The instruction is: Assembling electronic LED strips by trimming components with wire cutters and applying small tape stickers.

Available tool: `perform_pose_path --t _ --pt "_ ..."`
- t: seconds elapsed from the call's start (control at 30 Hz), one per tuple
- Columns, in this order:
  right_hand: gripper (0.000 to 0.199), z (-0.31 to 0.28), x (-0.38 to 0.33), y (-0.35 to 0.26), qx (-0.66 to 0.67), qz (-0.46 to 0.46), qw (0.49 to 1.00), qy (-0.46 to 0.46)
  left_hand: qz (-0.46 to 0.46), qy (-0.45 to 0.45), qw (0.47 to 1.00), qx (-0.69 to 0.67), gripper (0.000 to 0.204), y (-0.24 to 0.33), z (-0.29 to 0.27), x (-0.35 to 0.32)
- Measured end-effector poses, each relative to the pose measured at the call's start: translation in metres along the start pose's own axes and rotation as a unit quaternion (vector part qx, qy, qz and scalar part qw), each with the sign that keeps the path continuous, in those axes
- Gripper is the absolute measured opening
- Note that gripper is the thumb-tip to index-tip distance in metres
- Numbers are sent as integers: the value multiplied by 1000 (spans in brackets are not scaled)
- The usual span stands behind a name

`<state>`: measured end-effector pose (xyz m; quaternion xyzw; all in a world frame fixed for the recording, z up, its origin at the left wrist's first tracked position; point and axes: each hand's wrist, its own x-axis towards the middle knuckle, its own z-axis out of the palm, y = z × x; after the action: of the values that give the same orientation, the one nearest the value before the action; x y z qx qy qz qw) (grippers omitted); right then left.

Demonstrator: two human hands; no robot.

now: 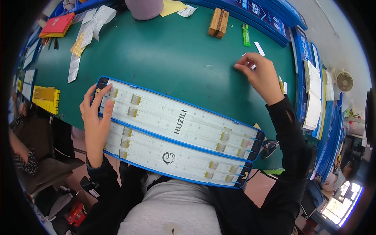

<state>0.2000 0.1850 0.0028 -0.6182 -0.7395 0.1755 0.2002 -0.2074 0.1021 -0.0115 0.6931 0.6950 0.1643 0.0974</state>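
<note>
A long flat hinged case (156, 103) lies opened out, tilted down to the right, across the table's near edge and over my lap. It has blue rims, black ends and two white halves with ruled lines. Small clear-and-yellow pieces sit in rows toward both ends. My left hand (96, 115) grips the case's left end, with fingertips on the far half's black end and white face. Apart from the case, my right hand (260, 74) hovers over the table's right side, thumb and forefinger pinched together. Whatever is between them is too fine to make out.
On the green table (156, 55) lie a tiny curled strand (208, 67), a wooden block (218, 23), a green lighter-like object (246, 35) and paper strips (84, 35). A purplish tub (144, 8) stands at the back. Blue boxes (300, 58) line the right edge.
</note>
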Motion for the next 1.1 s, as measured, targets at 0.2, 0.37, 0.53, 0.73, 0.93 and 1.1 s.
perform_pose_path --t 0.2,0.37,0.53,0.73,0.93,1.1 --pt "9 9 14 -28 15 -69 997 1 -8 5 999 -35 43 2 1 1" --pt "9 12 20 -39 44 -1 992 -115 -12 7 999 -36 42 2 0 1" --pt "9 16 24 -46 23 -2 996 -82 0 2 1000 -25 37 0 -3 2" --pt "5 23 17 -43 -118 -153 979 -62 1 13 999 -36 35 2 -4 1" --pt "6 -24 -51 -52 -5 -36 999 13 -26 -21 997 -65 37 9 -4 2" --pt "10 -25 -107 -77 80 46 995 -26 33 4 999 -7 48 18 -11 -2"
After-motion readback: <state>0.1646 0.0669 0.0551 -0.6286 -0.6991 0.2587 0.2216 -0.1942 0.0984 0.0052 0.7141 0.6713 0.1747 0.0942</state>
